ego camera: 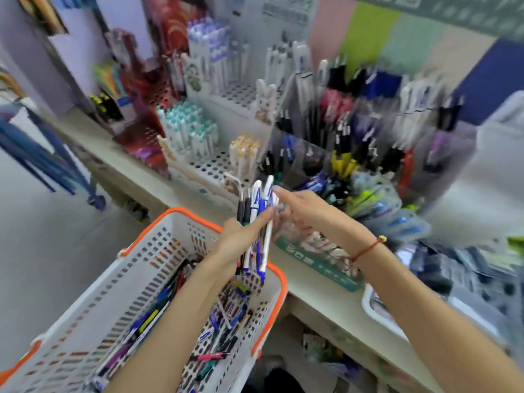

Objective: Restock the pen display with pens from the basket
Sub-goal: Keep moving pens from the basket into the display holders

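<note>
Pens [256,222] bunched in left hand's [241,239] grip above basket [119,279]; right hand [295,207] pinches one.

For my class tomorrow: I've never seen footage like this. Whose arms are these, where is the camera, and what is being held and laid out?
There is no machine here. A person wears one wide-angle camera on the head, looking forward and down, so the arms are their own. The left hand grips a bunch of pens, white, blue and black. The right hand reaches to the bunch's tops; blur hides its exact grip. Below is a white basket with an orange rim, holding loose pens. On the counter stand perforated pen displays, partly filled.
</note>
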Tool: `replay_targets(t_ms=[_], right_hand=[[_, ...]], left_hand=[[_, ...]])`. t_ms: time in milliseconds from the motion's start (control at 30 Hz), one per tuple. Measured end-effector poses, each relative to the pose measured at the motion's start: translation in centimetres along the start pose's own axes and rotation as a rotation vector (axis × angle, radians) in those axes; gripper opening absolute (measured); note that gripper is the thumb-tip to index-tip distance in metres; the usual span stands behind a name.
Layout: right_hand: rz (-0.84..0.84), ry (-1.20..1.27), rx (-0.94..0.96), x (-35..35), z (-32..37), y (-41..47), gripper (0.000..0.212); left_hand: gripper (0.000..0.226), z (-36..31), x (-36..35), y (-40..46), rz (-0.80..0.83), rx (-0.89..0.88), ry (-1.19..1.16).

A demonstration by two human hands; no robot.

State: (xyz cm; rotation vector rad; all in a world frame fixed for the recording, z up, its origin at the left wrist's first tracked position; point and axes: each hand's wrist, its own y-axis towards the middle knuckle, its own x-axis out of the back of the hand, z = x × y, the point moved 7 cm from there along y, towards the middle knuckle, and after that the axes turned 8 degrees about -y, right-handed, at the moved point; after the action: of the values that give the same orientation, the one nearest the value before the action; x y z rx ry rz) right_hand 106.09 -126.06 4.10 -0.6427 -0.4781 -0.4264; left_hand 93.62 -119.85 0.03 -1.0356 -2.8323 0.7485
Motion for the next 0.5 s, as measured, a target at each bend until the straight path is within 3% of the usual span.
replay_targets(t_ms=[67,333,400,500], right_hand=[[-0.077,0.152,0.031,1.9,-0.3,-0.4,0.038],[-0.388,0.529,0.056,9.3,-3.3,-2.0,0.022],[-0.535,0.633,0.107,11.7,-3.7,-2.4,0.020],[-0.925,0.693,0.236,16.2,-4.1,-4.4,0.025]], left_hand=[[0.014,-1.4,-2.4,0.3,0.043,-0.033,0.031],[0.045,-4.6,-9.0,1.7,0.089,-0.060,0.041],[0.035,-5.1,-10.4,2.4,0.101,-0.068,0.002],[0.027,-5.7,-11.8,3.1,0.132,-0.074,-0.056]])
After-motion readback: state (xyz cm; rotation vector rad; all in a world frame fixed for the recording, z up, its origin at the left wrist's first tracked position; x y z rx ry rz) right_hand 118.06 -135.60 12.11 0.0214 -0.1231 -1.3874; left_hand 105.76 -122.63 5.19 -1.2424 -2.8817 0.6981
